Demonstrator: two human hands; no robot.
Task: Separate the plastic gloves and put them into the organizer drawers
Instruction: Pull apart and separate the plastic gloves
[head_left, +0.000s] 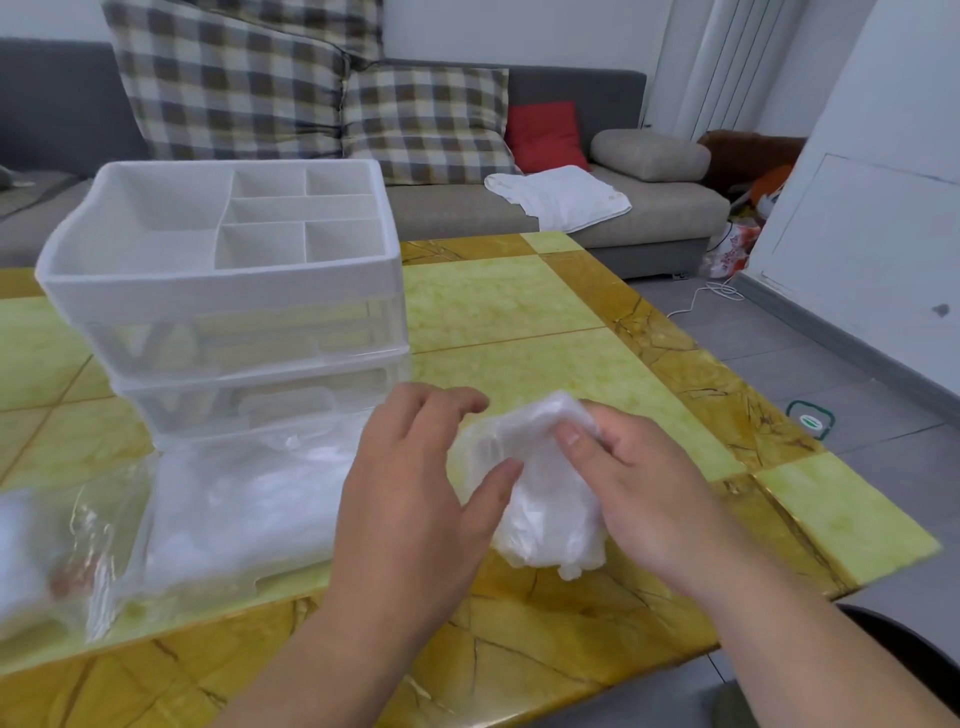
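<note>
Two grips on one wad of gloves (545, 519), just above the desk (519, 312). Right grip (639, 493): curled, thumb and fingertips pinching the upper edge of the wad, apparently to anchor it while working a layer loose. Left grip (415, 493): loosely spread, fingers arched and holding nothing, only the thumb laid against the near-left face of the wad, probably feeling for an edge to peel. Between the two grips, then, the whole wad, crumpled and cloudy, its bottom hanging close to the desk or resting on it; cannot tell which.

Ahead and to the left of the left grip, the organizer (223, 270), with an open divided tray on top and see-through drawers beneath. Lowest drawer (249, 499) pulled out toward the person, right beside the left grip, seemingly with pale plastic in it, though blurred. Set open and close, likely to keep the carry short for each freed glove. Farther left of that, a clear bag (47, 551) at the edge of view, contents unclear.

Judging by this: separating under way, nothing yet free of the wad. Thin film likely to cling and slip, so a firm anchor on the right and a light peel on the left called for.
</note>
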